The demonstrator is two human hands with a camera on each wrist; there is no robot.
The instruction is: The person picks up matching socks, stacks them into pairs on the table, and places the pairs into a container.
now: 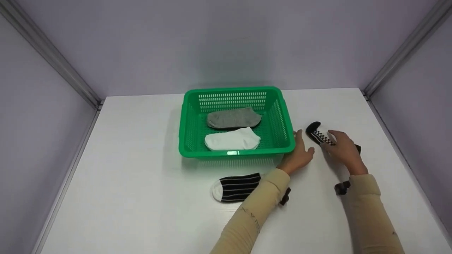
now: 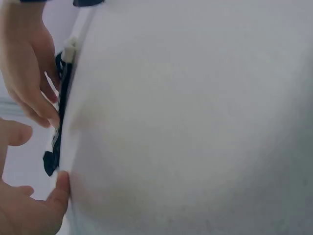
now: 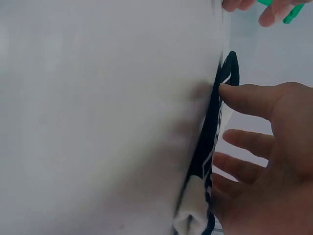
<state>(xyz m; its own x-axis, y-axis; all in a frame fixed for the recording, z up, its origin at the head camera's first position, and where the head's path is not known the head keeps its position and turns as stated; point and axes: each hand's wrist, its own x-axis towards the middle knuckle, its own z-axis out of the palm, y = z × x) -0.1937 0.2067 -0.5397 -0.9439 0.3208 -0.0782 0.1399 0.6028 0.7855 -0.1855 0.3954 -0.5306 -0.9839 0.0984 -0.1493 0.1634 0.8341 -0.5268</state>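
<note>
A black sock with a black-and-white checked band [image 1: 324, 137] lies on the table right of the basket. My right hand [image 1: 342, 148] is over it, and in the right wrist view the thumb [image 3: 234, 95] touches its edge while the other fingers extend loosely beyond. A pale part of this sock [image 3: 190, 205] shows at the lower end. My left hand [image 1: 297, 155] is at the front right corner of the green basket [image 1: 236, 154], fingers spread, holding nothing visible; whether it touches the basket I cannot tell.
Inside the basket lie a grey sock [image 1: 233, 119] and a white sock [image 1: 231, 140]. A black striped sock with a white toe [image 1: 236, 188] lies in front, partly hidden by my left forearm. Walls enclose the white table [image 1: 134, 169] at the back and sides.
</note>
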